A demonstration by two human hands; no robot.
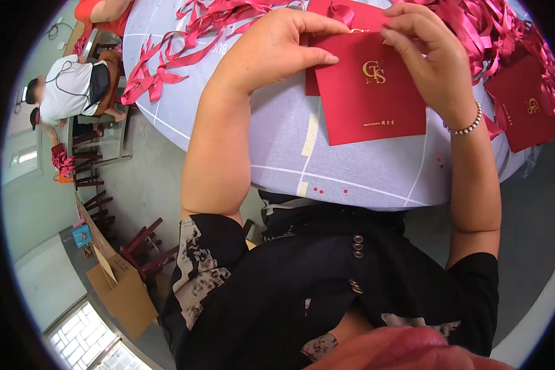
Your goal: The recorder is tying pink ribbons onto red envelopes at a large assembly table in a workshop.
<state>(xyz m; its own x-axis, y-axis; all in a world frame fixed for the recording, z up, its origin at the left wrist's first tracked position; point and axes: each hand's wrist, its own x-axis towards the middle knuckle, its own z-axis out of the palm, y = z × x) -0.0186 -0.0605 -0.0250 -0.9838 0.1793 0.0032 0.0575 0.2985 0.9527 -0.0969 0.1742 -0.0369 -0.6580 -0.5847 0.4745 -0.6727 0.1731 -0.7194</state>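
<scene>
A flat red paper bag [376, 98] with gold print lies at the near side of the cloth-covered table. My left hand [283, 49] is at its upper left corner, thumb on the front and index finger along the top edge. At the upper right corner, my right hand [428, 61] pinches with thumb and fingers at the top edge; what is between those fingertips is partly hidden. Beneath and behind it lies another red paper bag [312, 83], mostly covered. A loop of red ribbon [341, 12] shows above the hands.
Loose red ribbons [160, 77] spread over the table's [277, 142] left part. More ribbons [475, 31] heap at the right, beside another red bag [524, 105]. Several tiny red dots [345, 191] lie near the front edge. Left, a seated person [68, 89], dark stools [145, 246] and a cardboard box [126, 293].
</scene>
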